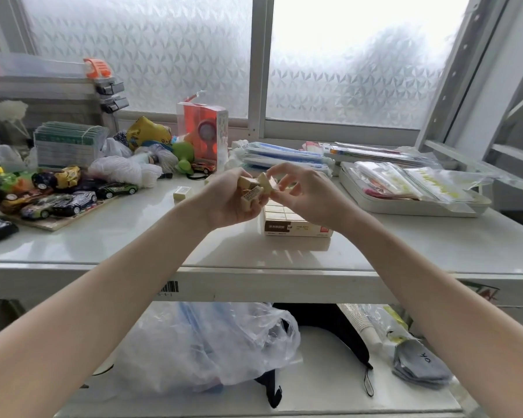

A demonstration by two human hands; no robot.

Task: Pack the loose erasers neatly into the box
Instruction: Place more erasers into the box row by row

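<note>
Erasers [252, 188], several cream-coloured blocks, sit bunched in the left hand [228, 197], whose fingers are curled round them above the desk [127, 236]. Right hand [307, 191] meets the bunch from the other side; its thumb and forefinger pinch one tilted eraser at the top of the cluster, the remaining fingers loosely bent. Both hands are raised, just above and in front of the box [293, 220]. Box stands on the desk near its front edge, lid off, with rows of erasers already lying flat inside; its far part is hidden behind the hands. One loose eraser [182, 193] lies on the desk to the left of the hands, apart from the box. Further left, toy cars [58, 203] rest on a wooden board, with soft toys and white bags behind them. To the right, a white tray [411, 206] holds plastic packets. A frosted window [344, 70] runs behind the desk.
</note>
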